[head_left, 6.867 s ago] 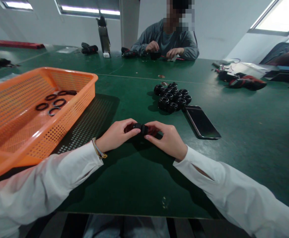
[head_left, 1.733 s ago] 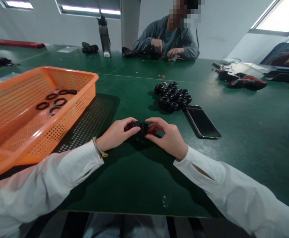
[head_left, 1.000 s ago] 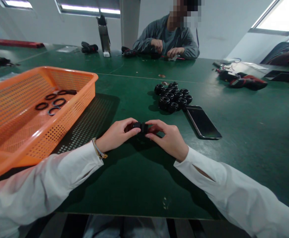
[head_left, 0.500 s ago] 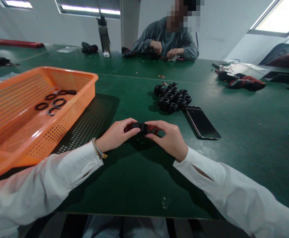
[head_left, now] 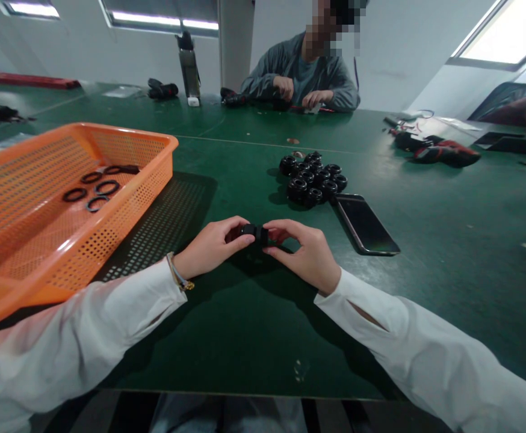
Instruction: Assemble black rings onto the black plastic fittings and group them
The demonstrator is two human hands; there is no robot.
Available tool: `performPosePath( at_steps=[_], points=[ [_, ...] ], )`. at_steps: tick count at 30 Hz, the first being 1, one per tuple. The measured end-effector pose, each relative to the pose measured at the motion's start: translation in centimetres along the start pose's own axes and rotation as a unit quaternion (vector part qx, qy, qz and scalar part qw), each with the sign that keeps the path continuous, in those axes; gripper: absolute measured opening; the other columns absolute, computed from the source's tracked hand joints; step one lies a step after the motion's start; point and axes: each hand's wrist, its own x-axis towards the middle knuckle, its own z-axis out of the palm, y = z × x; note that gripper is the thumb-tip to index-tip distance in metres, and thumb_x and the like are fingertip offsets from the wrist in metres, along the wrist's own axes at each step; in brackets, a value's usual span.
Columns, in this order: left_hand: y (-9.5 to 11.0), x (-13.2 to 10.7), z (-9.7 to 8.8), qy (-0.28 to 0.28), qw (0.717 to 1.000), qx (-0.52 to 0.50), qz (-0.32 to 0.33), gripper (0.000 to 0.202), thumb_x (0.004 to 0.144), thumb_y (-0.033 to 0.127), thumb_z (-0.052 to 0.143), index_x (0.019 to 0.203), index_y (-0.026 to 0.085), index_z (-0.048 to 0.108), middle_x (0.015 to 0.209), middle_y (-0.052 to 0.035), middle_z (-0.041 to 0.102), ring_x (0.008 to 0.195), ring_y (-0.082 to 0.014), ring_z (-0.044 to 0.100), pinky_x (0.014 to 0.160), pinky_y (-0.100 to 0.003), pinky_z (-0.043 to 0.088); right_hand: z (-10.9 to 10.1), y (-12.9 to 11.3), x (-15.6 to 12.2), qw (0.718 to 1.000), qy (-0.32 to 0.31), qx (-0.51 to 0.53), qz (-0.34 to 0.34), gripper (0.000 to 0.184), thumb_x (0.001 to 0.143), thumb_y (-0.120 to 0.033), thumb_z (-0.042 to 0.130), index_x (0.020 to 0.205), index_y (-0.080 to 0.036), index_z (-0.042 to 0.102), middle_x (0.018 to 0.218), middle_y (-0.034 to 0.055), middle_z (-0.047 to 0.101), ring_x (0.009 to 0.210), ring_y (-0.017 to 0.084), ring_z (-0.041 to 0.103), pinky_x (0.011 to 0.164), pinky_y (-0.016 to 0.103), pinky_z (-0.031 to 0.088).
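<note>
"Direction of that black part (head_left: 254,233): which way does it lie?"

"Crosswise. Its long axis runs left to right, almost parallel to the near edge of the table (head_left: 227,337), with the right end a touch closer to that edge."

"And where is it?"

"Over the table, between the left hand (head_left: 213,246) and the right hand (head_left: 308,254). I cannot tell whether it touches the surface."

"How is it gripped?"

"The left hand closes narrowly on the left end, thumb on the near side. The right hand pinches the right end between thumb and forefinger, with a rounded gap behind the tips."

"Do the ends differ?"

"The left portion looks rounder, the right one blockier. Whether that is one piece or two pressed together, I cannot say."

"What is covered?"

"The far left tip, behind the fingers. Black against dark green also blurs the underside."

"Anything cut off?"

"The orange basket (head_left: 150,180) runs past the left border, and both white sleeves (head_left: 389,331) leave the frame. The black round parts (head_left: 313,179) beside the phone (head_left: 366,225) partly hide one another. Across the table, whatever lies under the co-worker's hands (head_left: 318,98) is too small to make out."
</note>
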Motion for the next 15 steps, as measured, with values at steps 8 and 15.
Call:
performPosePath(
  at_steps=[8,15],
  points=[
    [-0.07,0.01,0.01,0.000,1.000,0.000,0.002,0.038,0.080,0.046,0.043,0.095,0.015,0.058,0.082,-0.0042,0.063,0.078,-0.0204,0.057,0.066,-0.028,0.041,0.14,0.23,0.01,1.000,0.007,-0.006,0.006,0.027,0.070,-0.013,0.067,0.096,-0.021,0.066,0.080,0.0006,0.070,0.069,0.014,0.065,0.070,0.029,0.054],
    [0.00,0.06,0.02,-0.002,1.000,-0.006,-0.004,0.041,0.078,0.048,0.042,0.095,0.014,0.058,0.081,-0.0047,0.062,0.077,-0.0206,0.056,0.065,-0.029,0.040,0.23,0.32,-0.05,1.000,0.004,0.002,0.018,0.027,0.071,-0.014,0.068,0.098,-0.020,0.066,0.078,0.0008,0.070,0.069,0.014,0.066,0.068,0.028,0.053]
  ],
)
